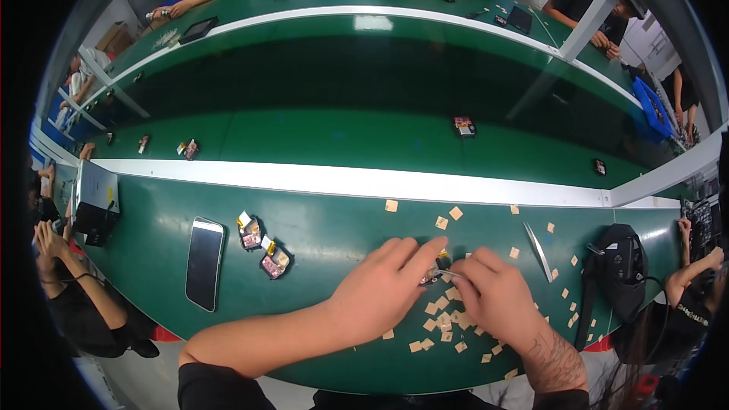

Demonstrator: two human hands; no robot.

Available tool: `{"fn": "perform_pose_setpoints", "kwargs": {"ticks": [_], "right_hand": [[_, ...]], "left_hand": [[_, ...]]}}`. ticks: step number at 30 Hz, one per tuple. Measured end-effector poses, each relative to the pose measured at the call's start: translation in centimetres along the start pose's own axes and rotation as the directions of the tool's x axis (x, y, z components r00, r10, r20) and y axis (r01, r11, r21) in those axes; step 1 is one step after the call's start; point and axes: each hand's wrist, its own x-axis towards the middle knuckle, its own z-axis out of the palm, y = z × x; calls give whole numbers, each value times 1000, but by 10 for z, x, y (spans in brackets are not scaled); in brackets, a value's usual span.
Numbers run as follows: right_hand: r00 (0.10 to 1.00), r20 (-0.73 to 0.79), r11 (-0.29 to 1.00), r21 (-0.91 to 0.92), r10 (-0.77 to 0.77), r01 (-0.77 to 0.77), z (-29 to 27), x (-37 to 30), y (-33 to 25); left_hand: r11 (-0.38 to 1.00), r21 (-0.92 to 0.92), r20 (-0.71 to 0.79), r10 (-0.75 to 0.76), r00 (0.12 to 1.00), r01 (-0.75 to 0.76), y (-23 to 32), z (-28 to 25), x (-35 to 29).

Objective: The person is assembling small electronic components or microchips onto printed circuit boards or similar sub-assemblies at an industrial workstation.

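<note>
My left hand [387,288] is closed on a small black-cased electronic part [430,277], mostly hidden by the fingers. My right hand [492,288] pinches thin metal tweezers [449,273], largely covered by the fingers, their tip at that part. Around and below both hands lie many small beige square pieces [445,322], scattered over the green table [326,216]. To the left of my left hand sit two similar parts, an upper one [250,232] and a lower one [276,263], each with a black case and a yellow-white tab.
A phone [205,264] lies at the left, near a grey metal box [96,201]. Another pair of tweezers [538,252] and a black bag [619,269] are at the right. Beyond the white rail [364,181], more parts lie on a green belt [304,133]. Several people work around.
</note>
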Motion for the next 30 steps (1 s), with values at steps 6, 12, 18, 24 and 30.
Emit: {"fn": "perform_pose_setpoints", "kwargs": {"ticks": [6, 12, 18, 24, 30], "right_hand": [[951, 74, 802, 521, 299, -292, -5, 2, 27], [986, -15, 936, 319, 166, -152, 1, 14, 11], [986, 8, 912, 380, 164, -155, 4, 19, 8], [971, -65, 870, 461, 231, -176, 17, 13, 14], [959, -14, 765, 606, 284, -218, 10, 13, 6]], "left_hand": [[999, -24, 11, 22, 1000, -22, -6, 0, 3], [990, -112, -14, 87, 996, -88, -14, 12, 4], [985, -149, -3, 86, 996, -85, -15, 12, 3], [987, -139, 11, 81, 997, -79, -14, 10, 4], [984, -57, 17, 170, 985, -169, -19, 10, 3]]}}
